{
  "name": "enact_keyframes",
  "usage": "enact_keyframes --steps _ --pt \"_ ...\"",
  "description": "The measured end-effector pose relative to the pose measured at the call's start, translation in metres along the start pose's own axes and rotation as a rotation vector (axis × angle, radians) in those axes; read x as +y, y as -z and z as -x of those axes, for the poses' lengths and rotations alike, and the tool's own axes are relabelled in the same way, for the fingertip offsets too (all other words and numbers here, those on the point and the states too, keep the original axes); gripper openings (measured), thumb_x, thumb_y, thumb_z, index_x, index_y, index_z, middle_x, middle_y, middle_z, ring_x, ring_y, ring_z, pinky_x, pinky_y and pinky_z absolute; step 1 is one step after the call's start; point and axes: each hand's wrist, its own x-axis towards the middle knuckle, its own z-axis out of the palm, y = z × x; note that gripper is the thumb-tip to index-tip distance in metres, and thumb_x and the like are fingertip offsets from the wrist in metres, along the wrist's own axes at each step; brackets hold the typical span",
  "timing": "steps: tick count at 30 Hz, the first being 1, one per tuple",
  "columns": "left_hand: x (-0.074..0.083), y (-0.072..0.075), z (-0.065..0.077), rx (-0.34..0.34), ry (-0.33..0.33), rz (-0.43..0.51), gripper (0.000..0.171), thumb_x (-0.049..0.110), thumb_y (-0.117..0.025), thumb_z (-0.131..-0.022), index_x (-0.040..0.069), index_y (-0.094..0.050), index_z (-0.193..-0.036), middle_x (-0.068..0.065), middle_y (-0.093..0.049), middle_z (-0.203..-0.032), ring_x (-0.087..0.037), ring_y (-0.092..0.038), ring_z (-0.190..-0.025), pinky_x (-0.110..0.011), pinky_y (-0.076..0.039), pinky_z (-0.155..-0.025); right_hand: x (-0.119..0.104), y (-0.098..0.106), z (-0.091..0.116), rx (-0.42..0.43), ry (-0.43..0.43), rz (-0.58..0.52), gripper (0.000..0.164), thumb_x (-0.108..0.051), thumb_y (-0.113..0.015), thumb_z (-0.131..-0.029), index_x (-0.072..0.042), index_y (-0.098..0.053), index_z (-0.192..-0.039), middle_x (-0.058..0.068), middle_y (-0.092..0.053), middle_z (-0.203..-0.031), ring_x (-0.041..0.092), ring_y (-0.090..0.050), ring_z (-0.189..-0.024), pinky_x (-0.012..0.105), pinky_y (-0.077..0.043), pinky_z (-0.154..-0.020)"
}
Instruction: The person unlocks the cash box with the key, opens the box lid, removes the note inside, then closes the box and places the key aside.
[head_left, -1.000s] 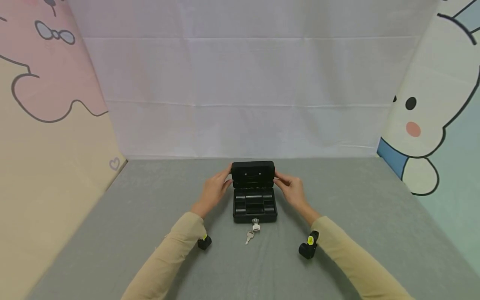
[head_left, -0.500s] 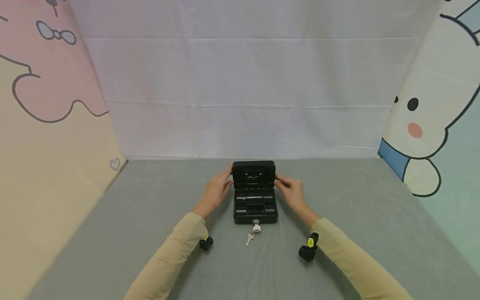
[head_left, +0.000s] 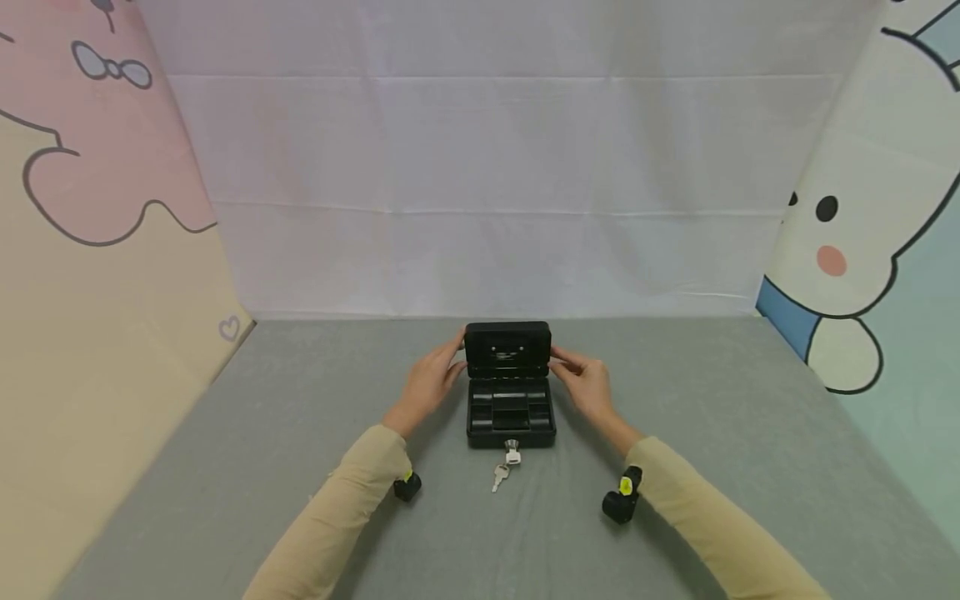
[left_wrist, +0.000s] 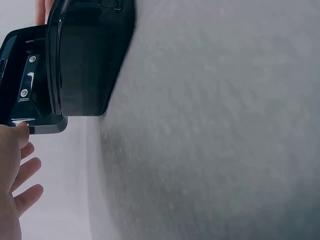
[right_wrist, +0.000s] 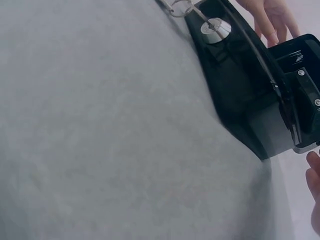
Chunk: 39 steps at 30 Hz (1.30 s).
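Note:
A small black cash box [head_left: 510,437] stands on the grey table, its lid [head_left: 507,333] raised upright behind a compartment tray [head_left: 510,404]. My left hand [head_left: 426,382] holds the lid's left edge, thumb in front; the left wrist view shows the thumb [left_wrist: 22,134] on the rim and the other fingers spread beyond it. On the opposite side my right hand [head_left: 588,387] holds the lid's right edge between thumb and fingers. A key sits in the silver lock [right_wrist: 216,31] on the box's front. From its ring hang a pale tag [head_left: 513,457] and another key [head_left: 500,477].
Grey cloth [head_left: 337,358] covers the table. Behind it hangs a white sheet [head_left: 495,167], close to the box's lid. Printed cartoon panels [head_left: 112,292] flank the table left and right. A black wrist camera [head_left: 619,500] sits under each sleeve.
Both hands stay on the lid, which keeps its upright position. The wrists shift only very slightly, and the whole view drifts a little.

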Motion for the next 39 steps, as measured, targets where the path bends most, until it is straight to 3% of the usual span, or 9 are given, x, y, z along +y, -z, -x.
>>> enact_keyframes --steps 6,17,29,39 --pt "-0.001 0.005 0.005 -0.069 0.037 0.033 0.055 0.015 -0.059 -0.089 0.006 -0.037 -0.139 -0.012 -0.06 -0.117 -0.028 -0.058 -0.103 -0.043 -0.048 -0.082 0.01 0.009 -0.002 -0.018 0.031 0.092 0.033 -0.006 -0.066 -0.082 0.003 -0.062 -0.114 0.016 -0.064 -0.108 0.029 -0.064 -0.089 0.023 -0.052 -0.074" --pt "0.001 0.018 0.031 -0.252 0.041 0.084 0.06 0.031 -0.057 -0.089 0.002 -0.037 -0.138 -0.013 -0.052 -0.128 -0.03 -0.048 -0.117 -0.045 -0.04 -0.096 0.002 0.026 0.011 -0.143 0.156 0.125 0.03 -0.009 -0.068 -0.081 0.001 -0.064 -0.108 0.017 -0.065 -0.103 0.029 -0.063 -0.087 0.044 -0.052 -0.075" --pt "0.014 0.025 0.052 -0.44 0.131 0.113 0.08 0.057 -0.057 -0.08 0.007 -0.037 -0.139 -0.007 -0.044 -0.137 -0.027 -0.041 -0.125 -0.044 -0.036 -0.1 -0.007 0.02 0.024 -0.422 0.341 0.379 0.03 -0.018 -0.07 -0.08 -0.004 -0.066 -0.105 0.005 -0.066 -0.097 0.017 -0.061 -0.085 0.041 -0.051 -0.074" --pt "0.029 0.022 0.052 -0.485 0.14 0.097 0.083 0.052 -0.064 -0.075 0.004 -0.038 -0.138 -0.013 -0.047 -0.133 -0.029 -0.045 -0.121 -0.042 -0.039 -0.097 -0.014 0.007 0.025 -0.496 0.415 0.462 0.024 -0.018 -0.07 -0.079 -0.006 -0.067 -0.099 0.002 -0.063 -0.092 0.014 -0.058 -0.081 0.034 -0.051 -0.071"
